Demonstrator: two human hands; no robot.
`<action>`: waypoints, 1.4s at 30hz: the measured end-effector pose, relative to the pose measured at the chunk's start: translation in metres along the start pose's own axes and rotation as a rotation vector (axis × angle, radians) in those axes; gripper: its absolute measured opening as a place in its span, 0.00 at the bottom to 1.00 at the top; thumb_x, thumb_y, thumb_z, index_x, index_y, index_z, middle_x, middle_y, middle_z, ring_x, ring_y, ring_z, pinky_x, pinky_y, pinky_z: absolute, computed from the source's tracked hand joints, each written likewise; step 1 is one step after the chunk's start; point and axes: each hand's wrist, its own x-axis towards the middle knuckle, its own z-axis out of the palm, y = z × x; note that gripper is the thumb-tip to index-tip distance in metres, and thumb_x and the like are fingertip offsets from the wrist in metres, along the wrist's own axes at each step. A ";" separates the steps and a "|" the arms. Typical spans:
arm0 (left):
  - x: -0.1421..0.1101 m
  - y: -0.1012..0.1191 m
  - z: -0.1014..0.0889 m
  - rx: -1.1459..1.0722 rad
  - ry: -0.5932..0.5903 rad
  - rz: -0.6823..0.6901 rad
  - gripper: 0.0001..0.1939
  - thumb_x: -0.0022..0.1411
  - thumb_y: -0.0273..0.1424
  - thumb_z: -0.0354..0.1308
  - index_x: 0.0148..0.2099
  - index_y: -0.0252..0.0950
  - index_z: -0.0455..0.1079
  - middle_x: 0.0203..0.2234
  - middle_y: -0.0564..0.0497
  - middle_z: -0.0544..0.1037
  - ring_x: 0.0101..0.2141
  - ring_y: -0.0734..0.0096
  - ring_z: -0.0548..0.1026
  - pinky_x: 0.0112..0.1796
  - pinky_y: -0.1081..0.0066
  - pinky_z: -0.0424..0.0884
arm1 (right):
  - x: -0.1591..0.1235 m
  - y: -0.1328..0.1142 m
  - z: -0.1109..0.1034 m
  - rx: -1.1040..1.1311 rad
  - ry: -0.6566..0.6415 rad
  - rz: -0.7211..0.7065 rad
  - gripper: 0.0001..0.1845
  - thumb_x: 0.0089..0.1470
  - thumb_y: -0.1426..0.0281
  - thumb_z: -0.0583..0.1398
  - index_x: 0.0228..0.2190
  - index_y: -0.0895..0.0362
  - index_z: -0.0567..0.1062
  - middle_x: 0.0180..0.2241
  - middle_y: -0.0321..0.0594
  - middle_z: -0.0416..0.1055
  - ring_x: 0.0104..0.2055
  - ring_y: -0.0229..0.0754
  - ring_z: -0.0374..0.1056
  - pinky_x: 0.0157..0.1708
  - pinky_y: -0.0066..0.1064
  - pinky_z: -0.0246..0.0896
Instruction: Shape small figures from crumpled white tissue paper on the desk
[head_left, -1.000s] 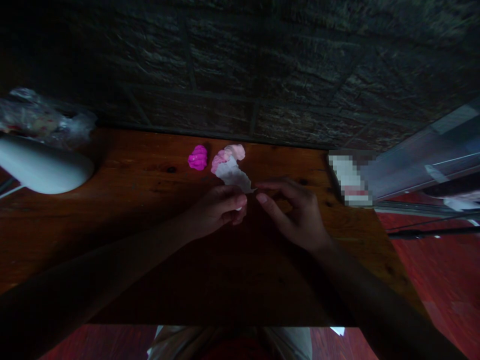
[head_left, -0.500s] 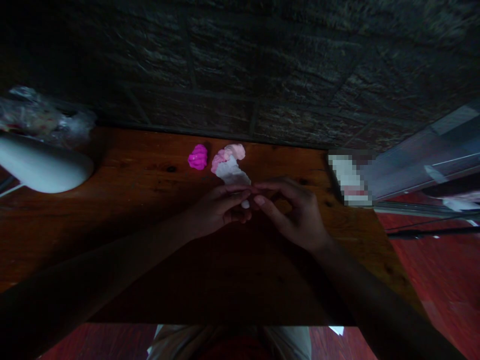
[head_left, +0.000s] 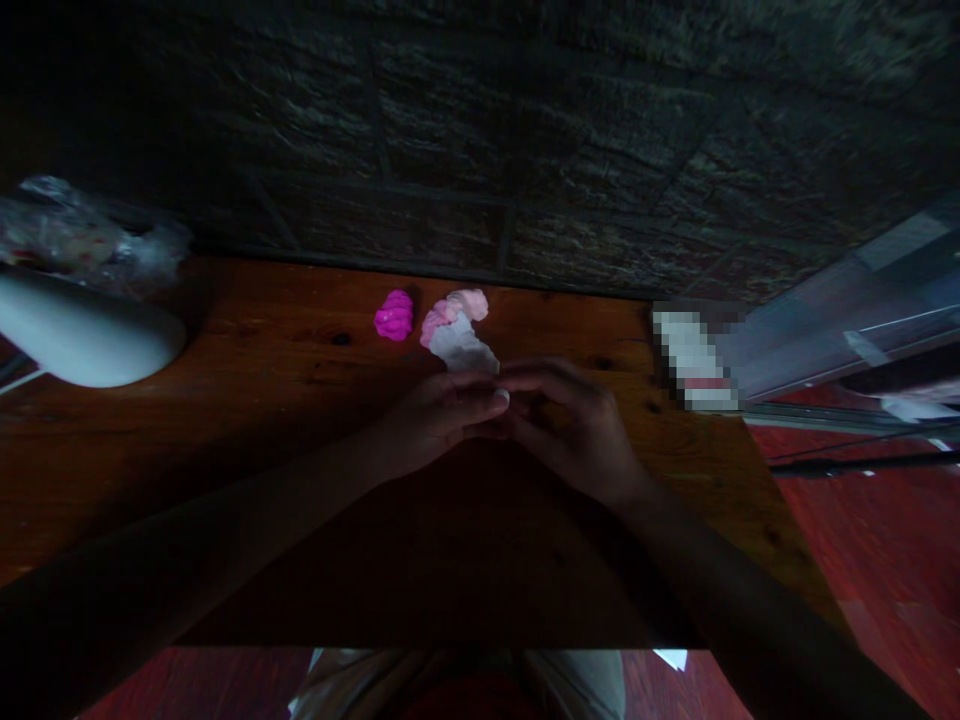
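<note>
Above the table's middle, the fingertips of both hands meet. My left hand (head_left: 439,422) is closed, its thumb and fingers pinching a small white piece of modelling clay (head_left: 502,398). From the right, my right hand (head_left: 566,420) curls its index finger and thumb round the same spot; shadow hides part of its grip. Just beyond the fingers lies a flattened, ragged white clay sheet (head_left: 463,345). Pale pink clay (head_left: 442,315) in soft lumps touches its far left side. A bright magenta clay lump (head_left: 394,315) sits apart, further left.
The wooden table (head_left: 300,400) runs up to a dark stone-block wall (head_left: 450,120). On the left are a white rounded object (head_left: 97,335) and crumpled clear plastic (head_left: 142,250). A blurred pale box (head_left: 694,360) lies at the right end, beside a clear panel (head_left: 825,310).
My right hand has shifted slightly left, and its fingertips now overlap my left hand's. The white piece shows at my left thumb tip instead of below it.
</note>
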 end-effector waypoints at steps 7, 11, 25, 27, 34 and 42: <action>0.000 0.001 0.000 -0.014 0.016 -0.012 0.15 0.57 0.33 0.76 0.45 0.35 0.82 0.41 0.48 0.84 0.41 0.68 0.81 0.44 0.69 0.78 | 0.000 0.001 -0.001 0.008 -0.011 -0.019 0.16 0.60 0.77 0.65 0.49 0.53 0.79 0.48 0.45 0.79 0.50 0.44 0.77 0.48 0.36 0.76; -0.001 -0.001 -0.001 -0.008 0.031 -0.019 0.13 0.56 0.34 0.76 0.41 0.35 0.82 0.38 0.49 0.83 0.39 0.70 0.80 0.41 0.71 0.78 | 0.000 0.001 -0.002 0.010 -0.033 -0.051 0.16 0.61 0.76 0.64 0.49 0.51 0.79 0.50 0.45 0.79 0.51 0.44 0.77 0.49 0.37 0.76; 0.000 0.002 0.000 0.046 -0.047 -0.083 0.17 0.54 0.37 0.77 0.43 0.34 0.82 0.35 0.48 0.83 0.36 0.69 0.81 0.37 0.72 0.78 | -0.001 -0.001 0.001 0.047 -0.074 -0.016 0.08 0.64 0.73 0.64 0.44 0.52 0.81 0.49 0.44 0.81 0.51 0.44 0.79 0.51 0.37 0.75; -0.001 0.002 0.000 0.069 -0.047 -0.097 0.18 0.54 0.37 0.77 0.44 0.32 0.82 0.36 0.47 0.83 0.37 0.68 0.81 0.38 0.72 0.78 | -0.001 -0.003 0.001 0.032 -0.082 0.011 0.06 0.61 0.73 0.66 0.41 0.53 0.80 0.46 0.44 0.82 0.49 0.44 0.79 0.49 0.37 0.76; -0.002 0.000 -0.001 0.041 -0.065 -0.090 0.16 0.58 0.38 0.74 0.43 0.32 0.81 0.36 0.47 0.82 0.35 0.68 0.80 0.37 0.69 0.79 | 0.001 -0.003 -0.001 0.013 -0.114 -0.001 0.08 0.61 0.74 0.65 0.43 0.55 0.80 0.48 0.45 0.82 0.49 0.44 0.79 0.50 0.36 0.75; -0.001 0.003 -0.001 -0.112 -0.049 -0.100 0.11 0.65 0.35 0.68 0.47 0.35 0.80 0.42 0.45 0.84 0.35 0.66 0.83 0.35 0.68 0.80 | 0.000 0.000 -0.003 0.029 -0.105 0.002 0.27 0.59 0.74 0.67 0.59 0.51 0.74 0.54 0.45 0.79 0.55 0.46 0.77 0.54 0.40 0.74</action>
